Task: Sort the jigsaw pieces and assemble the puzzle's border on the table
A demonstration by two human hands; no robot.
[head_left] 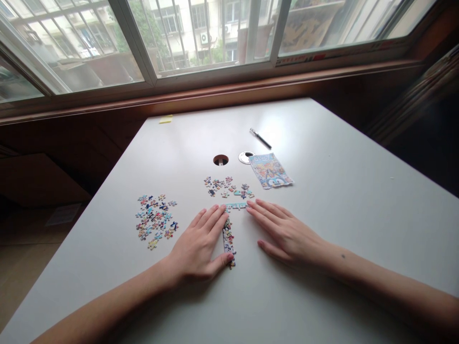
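We rest our left hand (201, 248) and right hand (283, 231) flat and open, holding nothing, on either side of a joined puzzle strip (228, 239) on the white table (322, 200). Loose pieces (156, 222) lie left; we seem to be building the border, so matching edge pieces comes next.

Black pen (260, 138), yellow sticky note (165, 119), round cable hole (221, 160) and its cap (245, 157) on white table (340, 191).
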